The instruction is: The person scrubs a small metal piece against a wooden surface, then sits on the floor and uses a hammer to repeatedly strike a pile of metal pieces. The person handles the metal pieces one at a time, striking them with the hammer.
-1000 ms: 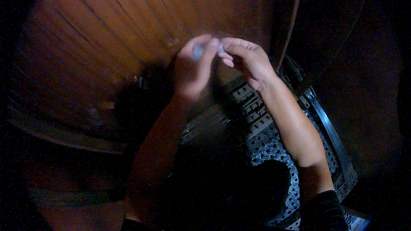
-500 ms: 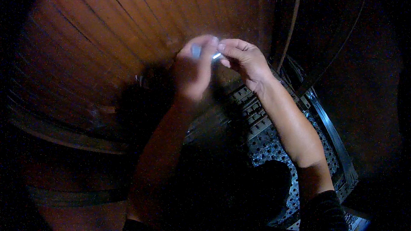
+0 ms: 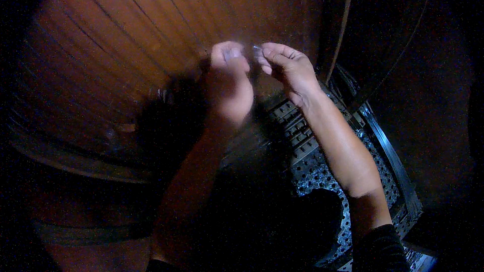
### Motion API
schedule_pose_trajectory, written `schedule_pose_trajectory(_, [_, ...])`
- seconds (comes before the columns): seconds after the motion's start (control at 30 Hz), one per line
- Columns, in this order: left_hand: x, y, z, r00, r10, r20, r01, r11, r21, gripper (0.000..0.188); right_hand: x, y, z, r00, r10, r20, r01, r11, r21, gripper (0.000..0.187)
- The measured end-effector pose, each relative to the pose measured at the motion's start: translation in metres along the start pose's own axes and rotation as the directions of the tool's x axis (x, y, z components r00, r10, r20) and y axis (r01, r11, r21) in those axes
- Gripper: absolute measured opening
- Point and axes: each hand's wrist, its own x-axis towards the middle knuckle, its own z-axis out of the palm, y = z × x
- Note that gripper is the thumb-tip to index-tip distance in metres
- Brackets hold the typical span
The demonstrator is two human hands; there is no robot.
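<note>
Side by side in the middle, in front of the wooden surface, are my two hands. My right hand (image 3: 292,68) is closed in a pinch, thumb against forefinger. A small shiny piece (image 3: 257,48) shows at its fingertips, too small to name. To its left, a small gap apart, my left hand (image 3: 229,80) is smeared by motion. Its fingers are curled in, with a pale patch near the thumb; what they hold, if anything, cannot be made out.
Behind the hands spreads a brown wooden panel (image 3: 146,10) with dark strings across it. Under my right forearm lie a metal frame (image 3: 327,176) with round holes and a row of blocks (image 3: 300,133). A bundle of strings (image 3: 385,146) runs down the right. Much is in deep shadow.
My hands have come apart from touching fingertips. The left hand has turned and curled, and the bluish-white glint between the hands no longer shows. The right hand keeps its pinch.
</note>
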Motion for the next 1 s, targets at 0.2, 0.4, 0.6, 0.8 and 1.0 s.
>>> schedule_pose_trajectory(0.2, [-0.008, 0.033, -0.002, 0.999, 0.049, 0.008, -0.049, 0.998, 0.037, 0.040, 0.006, -0.001, 0.002, 1.000, -0.019, 0.010, 0.019, 0.999, -0.031, 0.021])
schedule_pose_trajectory(0.4, [0.040, -0.018, 0.010, 0.984, 0.138, -0.110, -0.134, 0.990, 0.047, 0.045, 0.013, 0.003, 0.009, 0.999, -0.022, -0.029, 0.021, 0.999, -0.036, 0.022])
schedule_pose_trajectory(0.6, [0.059, -0.021, 0.014, 0.986, 0.138, -0.090, -0.148, 0.982, -0.114, 0.025, 0.025, 0.016, 0.006, 0.997, -0.064, -0.037, 0.057, 0.984, -0.166, 0.016])
schedule_pose_trajectory(0.8, [0.058, -0.019, 0.004, 0.997, 0.079, -0.011, -0.080, 0.990, -0.115, 0.024, 0.031, 0.020, 0.011, 0.996, -0.090, -0.014, 0.087, 0.982, -0.169, 0.015])
schedule_pose_trajectory(1.0, [0.048, -0.002, 0.004, 0.997, 0.007, 0.083, 0.008, 0.982, -0.186, 0.026, 0.020, 0.010, 0.017, 0.996, -0.088, -0.032, 0.081, 0.983, -0.163, 0.015])
